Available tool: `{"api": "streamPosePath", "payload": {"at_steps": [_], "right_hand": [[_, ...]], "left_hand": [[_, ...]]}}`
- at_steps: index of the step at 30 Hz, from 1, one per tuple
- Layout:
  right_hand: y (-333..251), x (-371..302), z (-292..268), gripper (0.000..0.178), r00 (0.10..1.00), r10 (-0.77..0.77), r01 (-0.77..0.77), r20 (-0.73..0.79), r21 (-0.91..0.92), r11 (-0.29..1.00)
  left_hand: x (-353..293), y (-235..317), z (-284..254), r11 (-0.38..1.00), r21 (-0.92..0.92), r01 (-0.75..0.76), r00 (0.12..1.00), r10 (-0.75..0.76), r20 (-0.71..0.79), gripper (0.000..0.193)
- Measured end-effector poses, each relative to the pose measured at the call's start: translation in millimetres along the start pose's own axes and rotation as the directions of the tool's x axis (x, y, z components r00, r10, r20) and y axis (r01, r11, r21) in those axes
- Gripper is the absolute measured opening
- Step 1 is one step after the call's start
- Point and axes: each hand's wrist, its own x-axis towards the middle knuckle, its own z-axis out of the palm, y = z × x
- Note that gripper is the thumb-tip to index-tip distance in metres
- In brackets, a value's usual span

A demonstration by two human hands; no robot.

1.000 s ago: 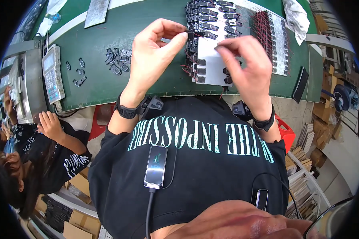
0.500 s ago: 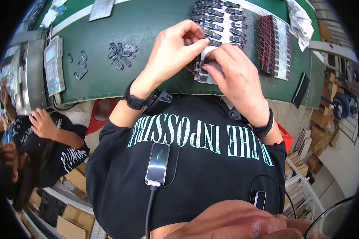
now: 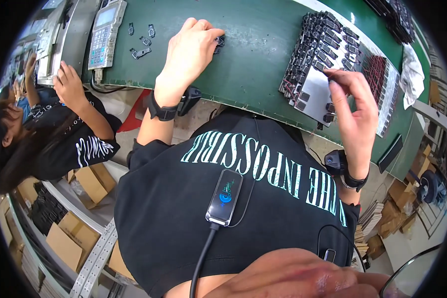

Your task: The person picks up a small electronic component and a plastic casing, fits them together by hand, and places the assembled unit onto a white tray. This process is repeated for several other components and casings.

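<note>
The room is a workshop with a green table (image 3: 258, 64) along the upper part of the view, and below at the left there are cardboard boxes (image 3: 74, 238) on a shelf.

The left hand (image 3: 191, 49) is above the table, with its fingers bent down at a few small black parts (image 3: 219, 43). These parts lie at the fingertips and are partly hidden by them, so I cannot tell if one is already held. The right hand (image 3: 355, 99) is over a pale board (image 3: 315, 89), with thumb and forefinger at a narrow gap; I cannot tell if something thin is between them.

Around the right hand, the board carries rows of black pieces (image 3: 328, 39), close together at its left side. To the right of it is another board (image 3: 390, 94) with many red wires (image 3: 376, 69), and farther right a white cloth (image 3: 412, 74) hangs near the table edge.

To the left of the left hand, well apart, some loose parts (image 3: 145, 41) lie on the table. Beside them is a grey keypad box (image 3: 104, 37). Farther left, a co-worker's hand (image 3: 70, 87) is raised.
</note>
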Motion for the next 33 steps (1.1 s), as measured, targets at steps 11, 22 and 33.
{"api": "streamPosePath", "payload": {"at_steps": [11, 22, 33], "right_hand": [[0.4, -11.2, -6.8, 0.013, 0.959, 0.239, -0.197, -0.149, 0.251, 0.948], [-3.9, -13.7, -9.8, 0.015, 0.968, 0.181, -0.123, -0.175, 0.297, 0.947], [-4.2, 10.6, 14.9, 0.014, 0.967, 0.195, -0.051, -0.165, 0.624, 0.78]], "left_hand": [[16.6, -1.4, 5.2, 0.988, 0.029, -0.152, 0.977, 0.145, 0.156, 0.016], [39.8, 18.5, 8.3, 0.99, -0.124, -0.071, 0.995, 0.062, -0.078, 0.018], [57.0, 116.6, -12.2, 0.021, -0.988, 0.154, 0.968, -0.202, 0.147, 0.019]]}}
